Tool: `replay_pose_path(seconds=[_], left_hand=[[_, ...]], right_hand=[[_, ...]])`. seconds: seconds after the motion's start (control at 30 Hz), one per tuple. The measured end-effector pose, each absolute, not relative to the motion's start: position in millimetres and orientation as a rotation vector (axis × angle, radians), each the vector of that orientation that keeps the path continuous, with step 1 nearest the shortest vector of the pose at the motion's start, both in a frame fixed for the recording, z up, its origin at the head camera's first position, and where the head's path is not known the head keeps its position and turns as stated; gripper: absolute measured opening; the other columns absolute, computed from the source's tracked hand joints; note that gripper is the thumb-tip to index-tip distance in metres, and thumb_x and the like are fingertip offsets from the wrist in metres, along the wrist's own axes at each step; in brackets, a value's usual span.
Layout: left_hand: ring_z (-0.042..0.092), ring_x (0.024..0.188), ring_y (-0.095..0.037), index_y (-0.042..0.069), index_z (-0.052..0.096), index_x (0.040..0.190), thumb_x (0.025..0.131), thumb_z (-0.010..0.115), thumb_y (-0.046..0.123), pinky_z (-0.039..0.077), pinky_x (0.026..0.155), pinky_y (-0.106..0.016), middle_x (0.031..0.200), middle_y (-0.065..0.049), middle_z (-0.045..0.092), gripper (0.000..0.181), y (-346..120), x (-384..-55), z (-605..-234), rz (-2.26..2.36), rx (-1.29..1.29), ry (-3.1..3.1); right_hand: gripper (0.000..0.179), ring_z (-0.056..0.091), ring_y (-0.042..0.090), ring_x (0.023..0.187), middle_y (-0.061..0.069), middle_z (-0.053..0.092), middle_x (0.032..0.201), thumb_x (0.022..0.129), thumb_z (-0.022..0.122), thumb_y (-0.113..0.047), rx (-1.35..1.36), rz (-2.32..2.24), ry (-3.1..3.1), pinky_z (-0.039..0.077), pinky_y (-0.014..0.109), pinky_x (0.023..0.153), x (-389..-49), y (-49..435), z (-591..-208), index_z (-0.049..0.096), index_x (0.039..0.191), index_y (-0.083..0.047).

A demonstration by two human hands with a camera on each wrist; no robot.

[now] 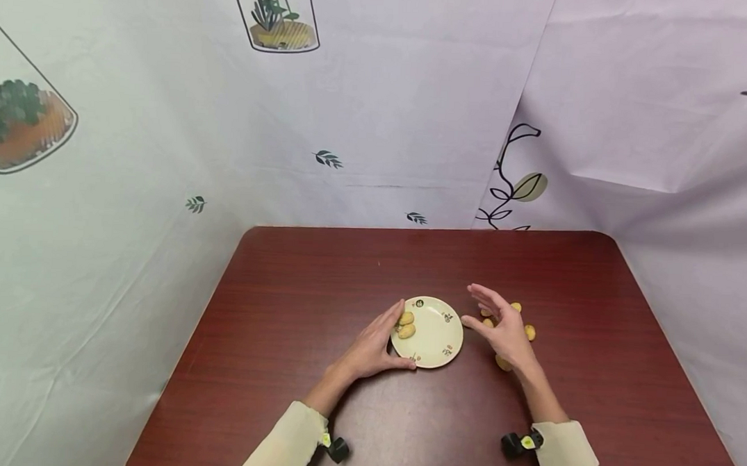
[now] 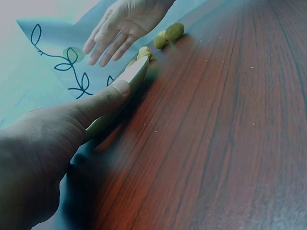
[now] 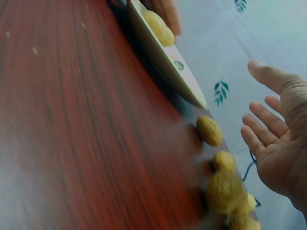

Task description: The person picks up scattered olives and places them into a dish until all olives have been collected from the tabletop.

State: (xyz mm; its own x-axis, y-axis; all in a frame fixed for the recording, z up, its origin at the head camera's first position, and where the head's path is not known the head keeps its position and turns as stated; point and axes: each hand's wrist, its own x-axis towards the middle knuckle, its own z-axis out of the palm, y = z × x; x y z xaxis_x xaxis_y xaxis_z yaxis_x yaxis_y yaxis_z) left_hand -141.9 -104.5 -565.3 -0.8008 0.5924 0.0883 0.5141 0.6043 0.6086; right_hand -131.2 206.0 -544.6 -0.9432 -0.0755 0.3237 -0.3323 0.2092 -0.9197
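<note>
A round cream plate [image 1: 433,336] with small printed motifs around its rim stands on the table. Two small yellowish, potato-like lumps [image 1: 407,330] lie at its left side. My left hand [image 1: 368,347] holds the plate from the left, fingers along the left rim and thumb [image 2: 108,98] on the near rim. To the right of the plate, my right hand [image 1: 503,331] hovers with fingers extended, thumb apart and nothing in its grasp. Several more of these lumps [image 3: 224,191] lie on the table below and around the right hand, which partly hides them in the head view.
The dark red-brown wooden table [image 1: 309,279] has rounded far corners. A pale cloth [image 1: 385,108] printed with plants and leaves hangs behind it and along both sides. A small black device [image 1: 337,450] is strapped at each wrist, by the cream sleeves.
</note>
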Motion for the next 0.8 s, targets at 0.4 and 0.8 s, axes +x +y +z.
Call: replay_pose_path(seconds=[0.4, 0.8], left_hand=[[0.026, 0.159, -0.027, 0.003, 0.015, 0.170, 0.080, 0.093, 0.052, 0.031, 0.124, -0.053, 0.176, -0.013, 0.022, 0.129, -104, -141, -565, 0.979, 0.954, 2.710], [0.025, 0.160, -0.027, 0.003, 0.016, 0.170, 0.079, 0.093, 0.053, 0.032, 0.124, -0.053, 0.176, -0.013, 0.022, 0.129, -104, -141, -565, 0.972, 0.952, 2.710]], right_hand=[[0.058, 0.061, 0.039, 0.132, 0.023, 0.065, 0.141, 0.091, 0.082, 0.003, 0.217, 1.672, -2.291, 0.047, 0.016, 0.105, -131, 241, -545, 0.062, 0.145, 0.000], [0.055, 0.065, 0.034, 0.128, 0.026, 0.067, 0.137, 0.091, 0.082, 0.004, 0.113, 1.588, -2.315, 0.048, 0.015, 0.102, -132, 260, -552, 0.063, 0.142, 0.003]])
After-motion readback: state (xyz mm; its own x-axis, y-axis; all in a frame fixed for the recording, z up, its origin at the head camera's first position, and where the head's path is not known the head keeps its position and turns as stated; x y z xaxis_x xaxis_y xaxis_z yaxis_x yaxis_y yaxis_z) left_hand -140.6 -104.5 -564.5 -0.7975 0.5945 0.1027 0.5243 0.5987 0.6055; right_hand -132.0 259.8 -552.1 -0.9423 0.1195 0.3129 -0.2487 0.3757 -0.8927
